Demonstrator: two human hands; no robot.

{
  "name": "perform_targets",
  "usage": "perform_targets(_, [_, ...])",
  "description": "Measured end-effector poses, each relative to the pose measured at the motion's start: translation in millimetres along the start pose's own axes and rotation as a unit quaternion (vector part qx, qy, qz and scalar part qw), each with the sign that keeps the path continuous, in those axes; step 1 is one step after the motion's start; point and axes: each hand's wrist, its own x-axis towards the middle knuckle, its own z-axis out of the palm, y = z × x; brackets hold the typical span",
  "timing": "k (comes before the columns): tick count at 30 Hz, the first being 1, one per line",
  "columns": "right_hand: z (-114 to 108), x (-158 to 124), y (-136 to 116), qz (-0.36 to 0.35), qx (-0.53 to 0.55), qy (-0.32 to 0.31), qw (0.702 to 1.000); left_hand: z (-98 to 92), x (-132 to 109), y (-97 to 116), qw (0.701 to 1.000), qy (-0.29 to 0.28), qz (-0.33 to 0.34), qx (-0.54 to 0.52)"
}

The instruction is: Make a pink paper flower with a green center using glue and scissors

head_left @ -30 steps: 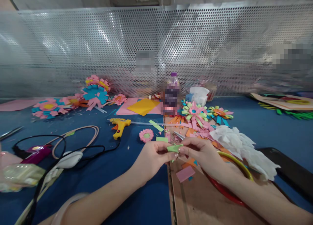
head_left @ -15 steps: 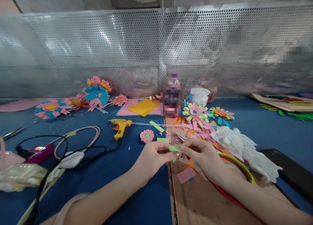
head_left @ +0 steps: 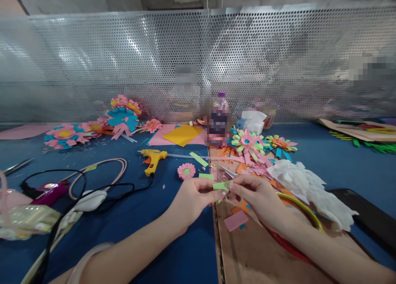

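Observation:
My left hand [head_left: 193, 199] and my right hand [head_left: 256, 197] meet over the table's middle, both pinching a small light-green paper piece [head_left: 221, 186] between fingertips. The paper hangs just above the seam between the blue table top [head_left: 161, 234] and a brown cardboard sheet [head_left: 247, 251]. A small pink paper flower with a green centre [head_left: 186, 170] lies just beyond my left hand. Scissors [head_left: 227, 172] lie among paper scraps behind my right hand.
A yellow glue gun [head_left: 153, 157] with a black cord lies left of centre. Finished paper flowers [head_left: 249, 142] and more paper flowers [head_left: 122, 117] lie by a bottle [head_left: 219, 119]. White tissue [head_left: 305, 183], a red-yellow hoop [head_left: 301, 212], a dark tray [head_left: 368, 218] sit right. A perforated metal screen [head_left: 198, 61] closes the back.
Both hands stay in place on the green paper piece, with only slight finger shifts. The view has shifted slightly.

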Motion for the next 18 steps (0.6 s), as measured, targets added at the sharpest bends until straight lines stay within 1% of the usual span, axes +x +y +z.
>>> perform_targets(8, [1.3, -0.2, 1.2, 0.012, 0.021, -0.006, 1.0, 0.8, 0.6, -0.1, 1.0, 0.004, -0.005, 0.009])
perform_targets(15, [4.5, -1.7, 0.9, 0.022, 0.043, 0.014, 0.999, 1.0, 0.9, 0.3, 1.0, 0.011, -0.003, 0.02])
perform_targets(18, [5.1, -2.9, 2.6, 0.023, 0.057, 0.008, 0.998, 1.2, 0.9, 0.5, 0.999, 0.015, 0.001, 0.034])
